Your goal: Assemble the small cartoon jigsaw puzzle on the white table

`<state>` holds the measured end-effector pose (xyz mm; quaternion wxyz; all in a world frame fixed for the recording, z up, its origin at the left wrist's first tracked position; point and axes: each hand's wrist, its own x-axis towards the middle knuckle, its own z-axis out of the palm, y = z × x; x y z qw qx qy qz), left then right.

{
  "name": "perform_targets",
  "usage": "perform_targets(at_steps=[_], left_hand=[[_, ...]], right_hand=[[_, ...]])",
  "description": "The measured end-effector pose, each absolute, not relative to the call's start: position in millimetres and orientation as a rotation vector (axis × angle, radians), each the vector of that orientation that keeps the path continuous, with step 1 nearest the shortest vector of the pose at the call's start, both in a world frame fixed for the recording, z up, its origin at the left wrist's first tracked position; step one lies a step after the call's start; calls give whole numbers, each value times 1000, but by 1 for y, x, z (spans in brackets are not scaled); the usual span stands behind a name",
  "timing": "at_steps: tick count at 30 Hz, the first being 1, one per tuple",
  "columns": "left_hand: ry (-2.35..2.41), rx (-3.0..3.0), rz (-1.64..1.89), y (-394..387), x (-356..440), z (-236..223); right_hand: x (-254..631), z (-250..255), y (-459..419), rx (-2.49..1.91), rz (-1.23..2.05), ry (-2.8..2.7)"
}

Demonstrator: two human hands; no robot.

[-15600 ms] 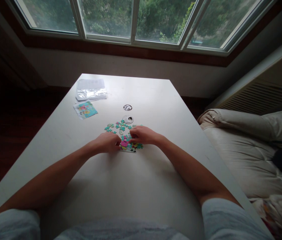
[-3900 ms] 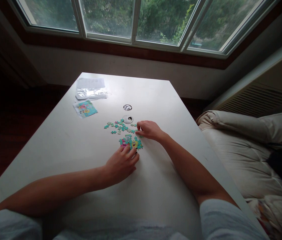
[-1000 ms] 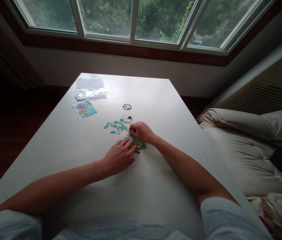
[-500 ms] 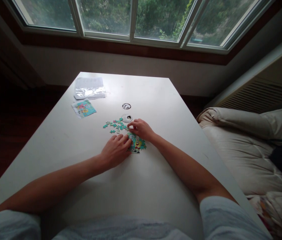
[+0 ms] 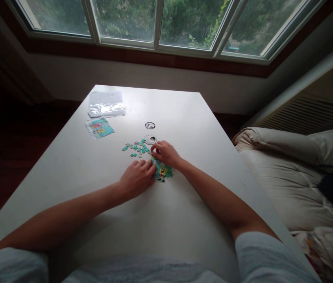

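A partly joined jigsaw puzzle (image 5: 163, 171) with a yellow cartoon figure and teal background lies on the white table. My left hand (image 5: 137, 177) rests over its left side, fingers bent and close together, thumb by the lower edge; the pink part beneath is hidden. Above the puzzle's top edge, my right hand (image 5: 166, 152) has thumb and forefinger pinched on what looks like a small green puzzle piece, mostly covered by the fingers. Loose teal and pale-green puzzle pieces (image 5: 138, 147) are scattered just beyond my left hand, left of my right fingertips.
A picture card (image 5: 99, 127) of the same cartoon lies at the table's left side, below a clear plastic packet with papers (image 5: 106, 104). Two round inset pieces (image 5: 150, 139) sit in the tabletop beyond the pieces. A beige padded seat (image 5: 290, 181) stands at the right.
Over the longer span, the puzzle has shifted slightly right and several loose pieces have left the right side. In the last second my left hand slid slightly left, uncovering the yellow figure.
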<state>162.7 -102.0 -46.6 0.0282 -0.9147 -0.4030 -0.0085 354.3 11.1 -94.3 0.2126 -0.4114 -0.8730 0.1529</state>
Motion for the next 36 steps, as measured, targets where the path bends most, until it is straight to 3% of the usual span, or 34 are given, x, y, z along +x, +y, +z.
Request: perform_targets(at_steps=[6, 22, 27, 36], left_hand=[[-1292, -2803, -21, -97, 160, -45], [-1360, -2750, -22, -88, 155, -47], [-1426, -2695, -7, -83, 146, -46], [-1479, -2687, 29, -76, 141, -43]], right_hand=[[354, -91, 11, -1104, 523, -2317], [358, -87, 20, -980, 1298, -1797], [370, -74, 22, -979, 1471, -2017], [377, -55, 16, -1039, 1501, -2479]])
